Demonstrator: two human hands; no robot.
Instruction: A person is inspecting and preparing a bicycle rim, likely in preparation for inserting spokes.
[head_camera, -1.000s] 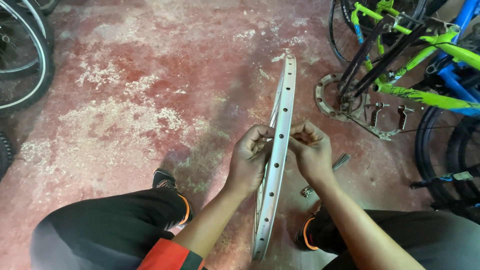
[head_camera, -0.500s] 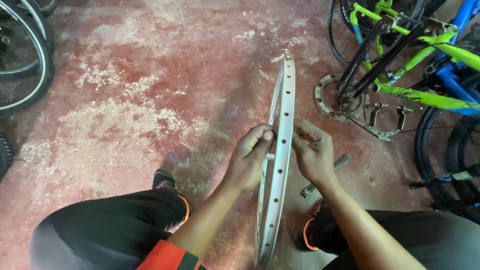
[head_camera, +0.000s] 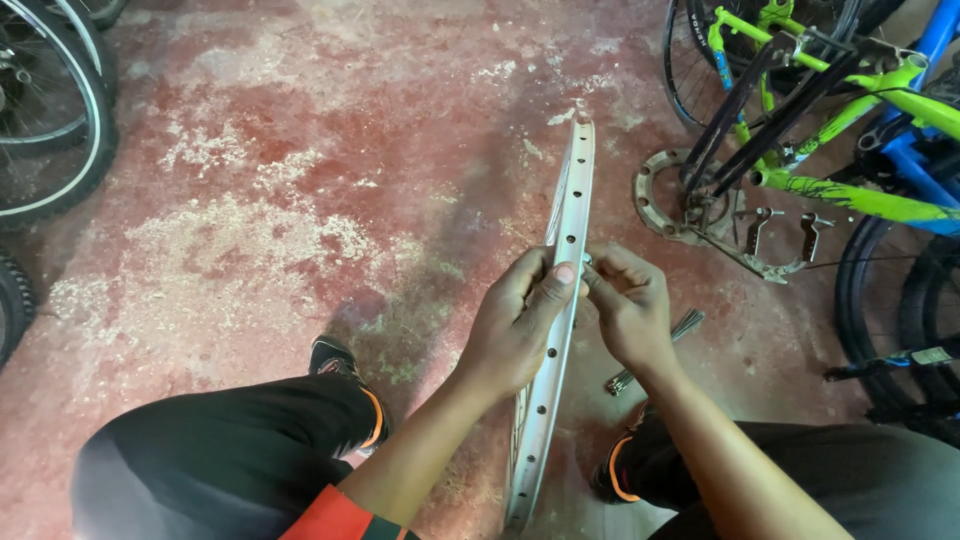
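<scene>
Since the earlier frame, both hands have shifted slightly on the rim (head_camera: 553, 330); it stands more upright now. Left hand (head_camera: 515, 325) is closed around the rim's edge, thumb across the inner face. Right hand (head_camera: 628, 310) pinches something small at a hole, too small to identify. Best to keep the rim braced steady on the floor (head_camera: 250, 200) and line up square with the hole. Rim: bare silver metal hoop, row of holes, no tyre, standing between the knees. Loose spokes (head_camera: 660, 345) lie just beside.
</scene>
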